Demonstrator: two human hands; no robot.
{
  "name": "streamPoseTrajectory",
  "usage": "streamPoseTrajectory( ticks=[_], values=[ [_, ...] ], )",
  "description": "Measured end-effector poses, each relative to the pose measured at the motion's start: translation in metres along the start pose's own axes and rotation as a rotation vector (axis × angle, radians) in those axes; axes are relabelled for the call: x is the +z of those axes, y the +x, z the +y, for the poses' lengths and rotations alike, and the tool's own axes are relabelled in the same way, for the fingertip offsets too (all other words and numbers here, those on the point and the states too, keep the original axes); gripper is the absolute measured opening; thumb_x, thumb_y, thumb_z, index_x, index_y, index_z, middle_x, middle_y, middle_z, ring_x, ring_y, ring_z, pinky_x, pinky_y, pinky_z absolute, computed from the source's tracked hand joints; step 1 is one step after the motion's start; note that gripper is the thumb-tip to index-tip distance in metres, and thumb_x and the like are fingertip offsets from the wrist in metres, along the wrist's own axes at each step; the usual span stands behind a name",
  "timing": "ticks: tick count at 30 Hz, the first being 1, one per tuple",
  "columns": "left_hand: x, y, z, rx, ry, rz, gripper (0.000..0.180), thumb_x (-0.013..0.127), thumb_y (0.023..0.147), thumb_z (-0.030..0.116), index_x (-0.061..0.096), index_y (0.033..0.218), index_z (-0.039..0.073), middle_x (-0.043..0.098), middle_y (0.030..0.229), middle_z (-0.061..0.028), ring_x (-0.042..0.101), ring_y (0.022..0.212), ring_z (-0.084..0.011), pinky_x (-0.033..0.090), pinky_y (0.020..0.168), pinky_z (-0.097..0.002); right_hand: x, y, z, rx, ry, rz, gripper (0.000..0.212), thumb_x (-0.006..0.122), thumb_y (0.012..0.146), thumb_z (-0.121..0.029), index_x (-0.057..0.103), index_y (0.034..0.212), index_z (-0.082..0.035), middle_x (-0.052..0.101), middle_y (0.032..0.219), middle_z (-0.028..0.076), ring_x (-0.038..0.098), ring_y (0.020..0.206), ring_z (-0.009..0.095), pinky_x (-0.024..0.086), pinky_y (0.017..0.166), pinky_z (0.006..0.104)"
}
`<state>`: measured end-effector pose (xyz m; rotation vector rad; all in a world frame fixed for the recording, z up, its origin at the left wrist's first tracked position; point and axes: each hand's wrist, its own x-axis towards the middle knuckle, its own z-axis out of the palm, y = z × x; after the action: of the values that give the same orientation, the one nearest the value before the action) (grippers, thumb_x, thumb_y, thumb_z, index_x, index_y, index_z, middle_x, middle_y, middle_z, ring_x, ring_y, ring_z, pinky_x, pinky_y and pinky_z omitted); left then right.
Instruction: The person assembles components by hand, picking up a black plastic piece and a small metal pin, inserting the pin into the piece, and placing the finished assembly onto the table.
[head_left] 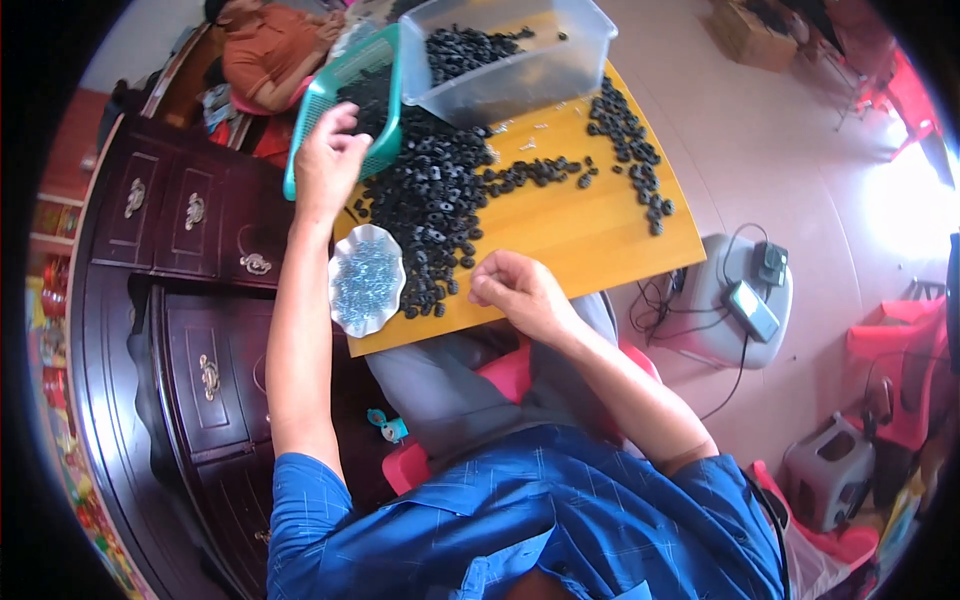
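Observation:
My left hand (pixel 332 160) is over the near side of a green plastic basket (pixel 296 165), its fingers and thumb apart with nothing visible between them. Black small parts (pixel 372 95) lie inside that basket. Near the table's front edge, my right hand (pixel 522 292) has its fingers curled together; whatever they may hold is hidden. Beside it spreads a big heap of small black plastic pieces (pixel 430 185), roundish, some with holes. A white scalloped dish (pixel 398 290) of thin shiny metal pieces (pixel 366 280) sits between my left forearm and the heap.
A clear plastic bin (pixel 510 75) with more black parts stands at the yellow table's (pixel 610 240) far side. Loose black pieces (pixel 632 150) line the right edge. A dark wooden cabinet (pixel 190 260) adjoins on the left. A grey stool (pixel 720 330) carries chargers and cables. Another person (pixel 270 55) sits far left.

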<state>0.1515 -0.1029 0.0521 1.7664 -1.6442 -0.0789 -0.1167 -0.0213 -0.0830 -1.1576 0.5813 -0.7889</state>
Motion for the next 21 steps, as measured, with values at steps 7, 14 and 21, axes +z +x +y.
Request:
streamPoseTrajectory(
  ticks=[7,14,21],
  values=[
    [0.123,-0.072,0.08,0.345,-0.01,-0.321,0.03,0.075,0.077,0.009,0.07,0.106,0.007,0.066,0.088,-0.0072,0.057,0.058,-0.0128,0.05,0.058,-0.0263,0.0,-0.007,-0.012,0.13,-0.073,-0.312,0.011,0.061,0.09,-0.013,0.063,0.09,-0.003,0.068,0.074,0.003,0.063,0.07,0.01,0.05,0.066,0.0266],
    [0.182,-0.069,0.106,0.43,0.135,-0.346,0.032,0.069,0.084,0.03,0.068,0.109,0.01,0.067,0.094,-0.0124,0.069,0.079,-0.0323,0.056,0.069,-0.0416,-0.005,-0.009,-0.017,0.123,-0.36,-0.376,0.016,0.061,0.083,-0.02,0.068,0.079,-0.006,0.069,0.066,0.006,0.068,0.066,0.019,0.054,0.066,0.0344],
    [0.205,-0.067,0.099,0.566,0.219,-0.261,0.021,0.067,0.086,0.026,0.065,0.098,0.008,0.064,0.086,-0.009,0.069,0.072,-0.029,0.056,0.06,-0.0384,-0.007,-0.008,-0.012,0.13,-0.493,-0.348,0.019,0.063,0.081,-0.025,0.068,0.076,-0.007,0.068,0.066,0.009,0.069,0.069,0.028,0.054,0.069,0.0407]
  ],
)
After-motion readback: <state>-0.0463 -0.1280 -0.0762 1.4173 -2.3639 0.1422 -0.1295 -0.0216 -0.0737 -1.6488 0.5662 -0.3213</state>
